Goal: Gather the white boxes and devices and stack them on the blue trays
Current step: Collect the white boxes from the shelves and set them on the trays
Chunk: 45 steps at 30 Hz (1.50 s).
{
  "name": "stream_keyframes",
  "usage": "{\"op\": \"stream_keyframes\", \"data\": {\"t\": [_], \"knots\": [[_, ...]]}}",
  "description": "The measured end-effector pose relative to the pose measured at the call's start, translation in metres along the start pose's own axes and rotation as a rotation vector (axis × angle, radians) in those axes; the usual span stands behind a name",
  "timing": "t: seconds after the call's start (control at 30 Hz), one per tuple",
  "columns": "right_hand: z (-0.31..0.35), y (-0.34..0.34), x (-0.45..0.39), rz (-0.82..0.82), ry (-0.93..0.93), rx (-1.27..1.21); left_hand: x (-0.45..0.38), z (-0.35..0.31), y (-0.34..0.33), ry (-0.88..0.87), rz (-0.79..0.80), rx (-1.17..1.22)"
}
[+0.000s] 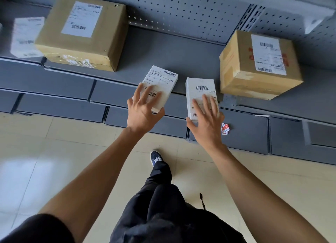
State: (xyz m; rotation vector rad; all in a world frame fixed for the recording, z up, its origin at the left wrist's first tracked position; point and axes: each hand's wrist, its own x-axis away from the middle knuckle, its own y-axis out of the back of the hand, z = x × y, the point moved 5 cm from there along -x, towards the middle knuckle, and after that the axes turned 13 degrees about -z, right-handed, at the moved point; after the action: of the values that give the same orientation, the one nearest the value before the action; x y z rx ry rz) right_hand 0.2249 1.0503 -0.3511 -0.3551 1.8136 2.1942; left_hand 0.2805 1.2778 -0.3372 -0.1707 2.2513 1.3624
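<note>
Two small white boxes [160,86] [201,95], seemingly light, stiff cardboard best gripped across their narrow sides, lie at the grey shelf [172,50] edge as the left hand [143,108] and right hand [207,119] spread fingers wide over them.

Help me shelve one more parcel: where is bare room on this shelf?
Bare shelf lies between the large cardboard box and the smaller cardboard box, behind both white boxes. The front edge is crowded: left hand on one white box, right hand on the other.
</note>
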Motion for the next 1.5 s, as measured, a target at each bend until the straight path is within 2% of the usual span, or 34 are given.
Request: {"op": "stream_keyframes", "data": {"t": [0.27,0.53,0.8,1.13,1.5], "knots": [[-0.044,0.103,0.099,-0.231,-0.109,-0.002,0.054,-0.077,0.058,-0.256,-0.053,0.081],[-0.105,0.205,0.190,-0.405,-0.275,0.024,0.076,-0.195,0.082,-0.459,-0.086,0.191],[-0.171,0.286,0.261,-0.507,-0.500,0.093,0.084,-0.319,0.061,-0.631,0.044,0.290],[-0.226,0.317,0.320,-0.490,-0.670,0.265,0.095,-0.430,0.024,-0.805,0.135,0.435],[-0.277,0.338,0.301,-0.564,-0.806,0.350,0.042,-0.498,-0.048,-0.860,0.215,0.573]]}}
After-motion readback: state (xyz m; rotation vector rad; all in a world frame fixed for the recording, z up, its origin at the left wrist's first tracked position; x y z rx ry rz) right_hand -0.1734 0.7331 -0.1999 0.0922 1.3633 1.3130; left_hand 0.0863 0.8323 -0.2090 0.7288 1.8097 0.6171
